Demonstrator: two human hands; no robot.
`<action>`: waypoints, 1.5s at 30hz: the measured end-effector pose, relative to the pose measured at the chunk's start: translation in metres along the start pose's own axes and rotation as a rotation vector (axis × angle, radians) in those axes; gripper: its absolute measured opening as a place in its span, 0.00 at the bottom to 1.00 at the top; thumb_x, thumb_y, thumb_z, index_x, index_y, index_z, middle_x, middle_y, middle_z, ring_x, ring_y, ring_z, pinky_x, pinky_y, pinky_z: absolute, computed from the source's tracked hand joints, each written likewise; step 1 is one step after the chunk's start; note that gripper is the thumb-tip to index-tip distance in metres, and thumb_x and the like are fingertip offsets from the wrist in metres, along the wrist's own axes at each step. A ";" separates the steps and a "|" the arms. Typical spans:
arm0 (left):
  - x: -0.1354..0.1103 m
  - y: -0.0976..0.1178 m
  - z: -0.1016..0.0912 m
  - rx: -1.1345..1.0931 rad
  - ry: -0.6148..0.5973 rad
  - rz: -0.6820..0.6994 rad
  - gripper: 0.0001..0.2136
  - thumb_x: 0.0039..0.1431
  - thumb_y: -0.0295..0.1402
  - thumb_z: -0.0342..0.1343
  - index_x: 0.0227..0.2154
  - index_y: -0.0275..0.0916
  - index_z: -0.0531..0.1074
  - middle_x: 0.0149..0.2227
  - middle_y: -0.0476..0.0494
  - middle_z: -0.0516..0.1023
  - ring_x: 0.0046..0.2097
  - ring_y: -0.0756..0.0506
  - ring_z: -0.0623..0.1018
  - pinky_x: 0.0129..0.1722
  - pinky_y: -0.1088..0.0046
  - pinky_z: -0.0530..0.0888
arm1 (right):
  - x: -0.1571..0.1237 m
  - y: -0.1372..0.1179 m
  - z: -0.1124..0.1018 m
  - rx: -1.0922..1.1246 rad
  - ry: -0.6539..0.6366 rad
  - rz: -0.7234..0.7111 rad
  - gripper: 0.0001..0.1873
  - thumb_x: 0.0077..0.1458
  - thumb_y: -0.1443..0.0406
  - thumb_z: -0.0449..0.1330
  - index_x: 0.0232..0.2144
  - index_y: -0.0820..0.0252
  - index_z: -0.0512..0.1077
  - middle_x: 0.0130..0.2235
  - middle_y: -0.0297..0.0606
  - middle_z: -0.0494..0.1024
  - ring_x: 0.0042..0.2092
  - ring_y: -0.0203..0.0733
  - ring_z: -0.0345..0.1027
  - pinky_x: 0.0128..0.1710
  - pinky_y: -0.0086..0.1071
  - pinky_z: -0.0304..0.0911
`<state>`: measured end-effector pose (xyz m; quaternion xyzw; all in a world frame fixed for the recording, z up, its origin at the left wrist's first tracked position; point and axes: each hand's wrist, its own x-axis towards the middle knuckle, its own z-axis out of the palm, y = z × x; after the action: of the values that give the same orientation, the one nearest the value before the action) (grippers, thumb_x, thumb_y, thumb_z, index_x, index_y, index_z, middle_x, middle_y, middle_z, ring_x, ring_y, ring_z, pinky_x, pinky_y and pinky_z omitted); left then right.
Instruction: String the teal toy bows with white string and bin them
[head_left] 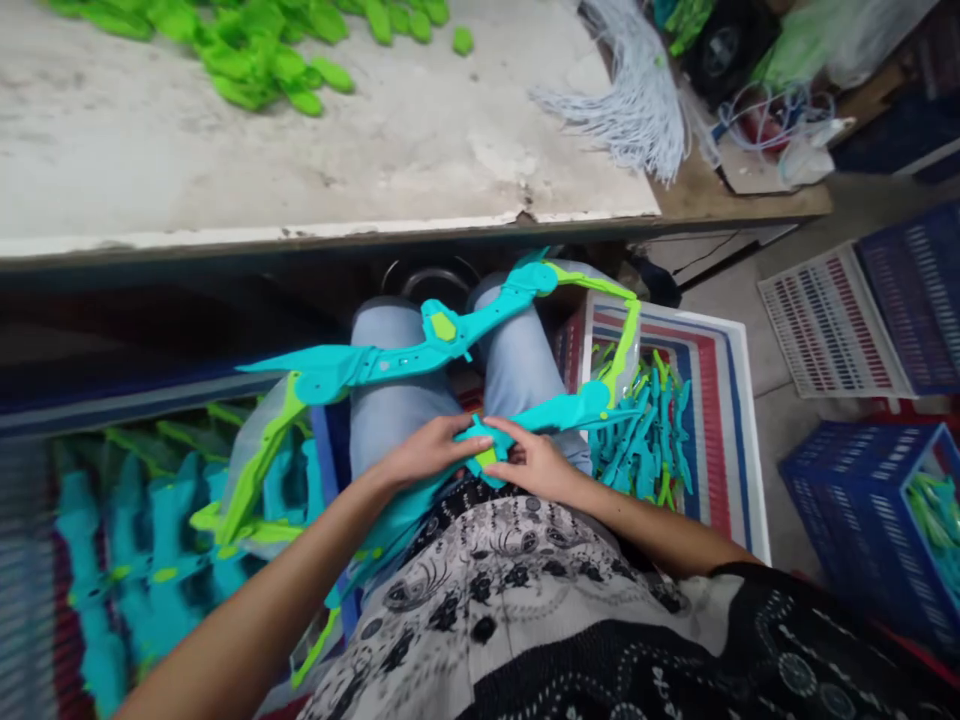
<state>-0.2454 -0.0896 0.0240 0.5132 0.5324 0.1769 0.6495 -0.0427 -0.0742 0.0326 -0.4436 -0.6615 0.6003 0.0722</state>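
Note:
A teal plastic toy bow (487, 437) with a green centre piece lies near my waist. My left hand (429, 450) is closed on its middle from the left. Opposite, my right hand (538, 462) grips the same part, thumb and fingers around the centre. Another teal bow piece (401, 360) rests across my knees, with a green inset at its middle. Bright green limbs (259, 470) extend from its ends. Whether the limb on the right joins both teal pieces I cannot tell. Part of the held bow is hidden under my hands and left forearm.
A worn white worktable (420, 170) spans the front, bearing a pile of green parts (255, 50) and a bundle of white cords (637, 100). Crates of teal and green pieces flank my legs, including a striped crate (712, 420). Blue baskets (862, 520) stand farther right.

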 end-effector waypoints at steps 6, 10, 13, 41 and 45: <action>-0.019 0.014 0.005 0.017 0.011 0.000 0.22 0.54 0.52 0.53 0.39 0.37 0.73 0.38 0.43 0.79 0.41 0.39 0.75 0.41 0.68 0.72 | -0.019 -0.030 -0.029 -0.262 -0.152 -0.131 0.38 0.52 0.63 0.64 0.64 0.47 0.58 0.38 0.32 0.80 0.33 0.37 0.72 0.36 0.29 0.67; -0.035 0.017 0.011 0.030 0.115 0.070 0.22 0.56 0.49 0.54 0.47 0.38 0.72 0.47 0.41 0.77 0.49 0.39 0.75 0.50 0.65 0.71 | -0.026 -0.056 -0.065 -0.251 -0.376 -0.219 0.32 0.53 0.63 0.64 0.60 0.49 0.65 0.38 0.32 0.82 0.37 0.38 0.76 0.37 0.29 0.69; -0.047 0.022 0.023 0.218 0.285 0.117 0.23 0.59 0.44 0.54 0.56 0.40 0.68 0.50 0.39 0.75 0.49 0.40 0.75 0.50 0.63 0.71 | -0.011 -0.083 -0.095 -0.244 -0.293 -0.290 0.20 0.57 0.60 0.59 0.52 0.55 0.73 0.34 0.34 0.82 0.33 0.37 0.76 0.34 0.29 0.69; 0.006 0.026 0.001 0.280 0.238 -0.174 0.35 0.58 0.35 0.54 0.66 0.31 0.49 0.55 0.29 0.73 0.54 0.34 0.74 0.52 0.61 0.70 | 0.356 -0.190 -0.100 -0.996 0.329 -0.639 0.18 0.63 0.59 0.48 0.45 0.63 0.70 0.43 0.51 0.71 0.52 0.58 0.63 0.51 0.52 0.58; 0.010 0.017 -0.006 0.118 0.223 -0.098 0.31 0.57 0.33 0.54 0.63 0.30 0.57 0.57 0.33 0.71 0.55 0.38 0.73 0.54 0.66 0.68 | 0.270 -0.167 -0.129 -1.014 0.219 -0.613 0.19 0.60 0.56 0.52 0.45 0.65 0.71 0.39 0.48 0.74 0.46 0.53 0.67 0.47 0.47 0.62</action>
<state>-0.2415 -0.0721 0.0346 0.5009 0.6353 0.1696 0.5628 -0.2062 0.2204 0.0926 -0.2710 -0.9518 0.1126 0.0892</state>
